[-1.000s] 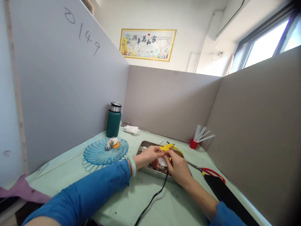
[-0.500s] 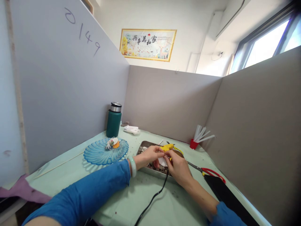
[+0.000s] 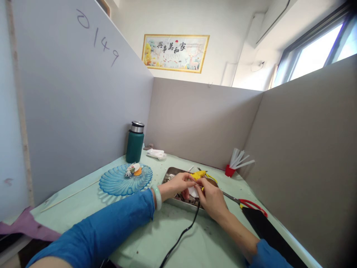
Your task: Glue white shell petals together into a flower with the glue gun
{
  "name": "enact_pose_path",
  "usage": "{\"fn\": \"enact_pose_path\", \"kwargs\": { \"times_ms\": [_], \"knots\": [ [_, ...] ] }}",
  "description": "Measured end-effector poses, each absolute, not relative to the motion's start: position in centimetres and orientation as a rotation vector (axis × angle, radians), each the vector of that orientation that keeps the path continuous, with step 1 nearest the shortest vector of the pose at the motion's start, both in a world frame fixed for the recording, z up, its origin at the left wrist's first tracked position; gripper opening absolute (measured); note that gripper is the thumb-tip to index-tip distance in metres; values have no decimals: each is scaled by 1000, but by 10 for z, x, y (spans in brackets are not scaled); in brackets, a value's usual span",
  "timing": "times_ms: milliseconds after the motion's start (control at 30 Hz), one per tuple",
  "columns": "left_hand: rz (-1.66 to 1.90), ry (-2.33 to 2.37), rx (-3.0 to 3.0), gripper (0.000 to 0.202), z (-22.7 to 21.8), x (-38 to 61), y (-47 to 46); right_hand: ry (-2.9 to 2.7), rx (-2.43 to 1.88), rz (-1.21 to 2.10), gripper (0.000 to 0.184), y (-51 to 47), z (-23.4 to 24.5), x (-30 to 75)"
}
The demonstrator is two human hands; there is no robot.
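Both my hands meet over a metal tray (image 3: 173, 201) of small shells in the middle of the table. My left hand (image 3: 178, 185) has its fingers curled around a white shell-like piece (image 3: 192, 191). My right hand (image 3: 211, 198) is closed on a yellow glue gun (image 3: 198, 174), whose nozzle points left at that piece. The gun's black cord (image 3: 182, 234) trails toward me across the table.
A blue glass plate (image 3: 117, 183) with a small shell ornament sits to the left, a green flask (image 3: 135, 142) behind it. Red-handled scissors (image 3: 245, 203) and a red cup of glue sticks (image 3: 230, 169) lie to the right. Grey partitions wall in the table.
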State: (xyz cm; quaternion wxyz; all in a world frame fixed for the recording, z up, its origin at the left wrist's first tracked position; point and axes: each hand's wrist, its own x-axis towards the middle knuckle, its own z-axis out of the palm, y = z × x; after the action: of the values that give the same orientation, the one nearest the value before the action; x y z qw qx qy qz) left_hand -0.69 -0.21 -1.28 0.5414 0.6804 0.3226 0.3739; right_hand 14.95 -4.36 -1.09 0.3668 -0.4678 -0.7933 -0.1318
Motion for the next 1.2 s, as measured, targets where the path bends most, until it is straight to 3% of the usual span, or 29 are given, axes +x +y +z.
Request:
{"fn": "enact_pose_path", "kwargs": {
  "times_ms": [1200],
  "knots": [
    [886,770,1617,31,-16,-6,1,-2067,-1193,-330,20,-43,-12,150]
  ]
}}
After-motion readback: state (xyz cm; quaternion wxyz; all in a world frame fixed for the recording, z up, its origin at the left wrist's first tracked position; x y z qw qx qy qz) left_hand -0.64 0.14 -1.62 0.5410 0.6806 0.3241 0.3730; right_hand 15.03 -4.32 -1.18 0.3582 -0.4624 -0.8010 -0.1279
